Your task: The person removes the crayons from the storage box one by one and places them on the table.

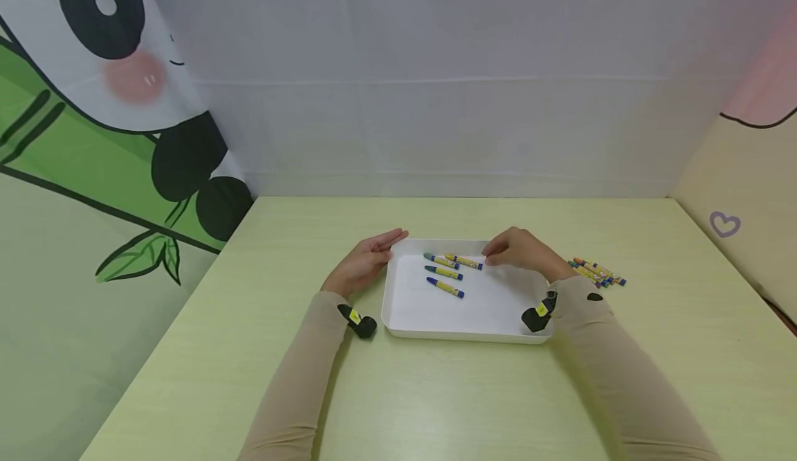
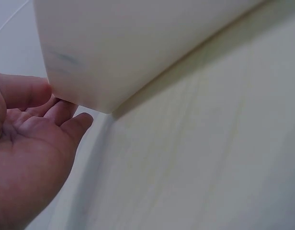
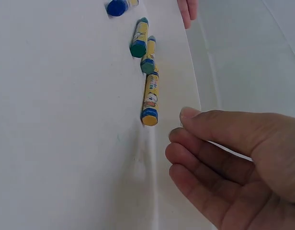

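My left hand (image 1: 361,264) holds the far left corner of a white tray (image 1: 436,318), its thumb at the rim and fingers reaching round the far side. In the left wrist view the tray's outer wall (image 2: 104,52) rises beside that hand. Over the tray's far edge, my right hand (image 1: 521,250) has loosely bent fingers with nothing between them. Just left of its fingertips lies a yellow crayon (image 3: 150,103). Two green crayons (image 1: 443,272) and a blue crayon (image 1: 445,287) are also in the tray, all in paper wrappers.
A small heap of several crayons (image 1: 598,272) lies on the table (image 1: 398,399), right of the tray and beyond the right wrist. A pale cloth wall (image 1: 436,122) closes off the back, with printed cloth (image 1: 56,253) at the left side.
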A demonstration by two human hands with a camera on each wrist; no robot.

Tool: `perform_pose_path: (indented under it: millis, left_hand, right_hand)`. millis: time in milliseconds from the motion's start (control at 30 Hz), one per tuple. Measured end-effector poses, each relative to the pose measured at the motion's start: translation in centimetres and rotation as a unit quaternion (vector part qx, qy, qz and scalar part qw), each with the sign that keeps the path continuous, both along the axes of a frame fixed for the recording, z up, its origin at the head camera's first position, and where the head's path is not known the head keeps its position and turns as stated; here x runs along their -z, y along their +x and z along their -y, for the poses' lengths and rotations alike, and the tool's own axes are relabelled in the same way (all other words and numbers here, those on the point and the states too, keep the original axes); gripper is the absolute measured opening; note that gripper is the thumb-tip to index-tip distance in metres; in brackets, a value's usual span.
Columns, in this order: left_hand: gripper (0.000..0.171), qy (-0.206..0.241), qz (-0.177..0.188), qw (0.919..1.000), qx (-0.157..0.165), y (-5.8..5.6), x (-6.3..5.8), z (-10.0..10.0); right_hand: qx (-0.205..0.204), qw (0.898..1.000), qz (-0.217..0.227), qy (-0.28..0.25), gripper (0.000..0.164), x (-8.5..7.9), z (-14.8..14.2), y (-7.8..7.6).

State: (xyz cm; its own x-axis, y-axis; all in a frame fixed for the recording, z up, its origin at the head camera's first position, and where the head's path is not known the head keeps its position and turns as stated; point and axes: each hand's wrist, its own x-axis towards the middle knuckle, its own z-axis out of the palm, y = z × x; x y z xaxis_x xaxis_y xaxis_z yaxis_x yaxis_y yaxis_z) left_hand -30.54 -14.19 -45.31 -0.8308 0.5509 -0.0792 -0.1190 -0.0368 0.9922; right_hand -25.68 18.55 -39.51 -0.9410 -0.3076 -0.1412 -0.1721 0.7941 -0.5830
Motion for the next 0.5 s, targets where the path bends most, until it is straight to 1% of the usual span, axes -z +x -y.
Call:
perform_pose_path:
  millis: [333, 500]
  left_hand:
    - [0.058, 0.007, 0.009, 0.9999, -0.005, 0.2, -0.1, -0.1]
    - [0.058, 0.008, 0.01, 0.9999, -0.005, 0.2, -0.1, -0.1]
  right_hand:
    - [0.003, 1.0, 0.004, 0.006, 0.024, 1.0, 0.8, -0.2]
    - [0.007, 1.0, 0.005, 0.025, 0.023, 1.4, 1.3, -0.4]
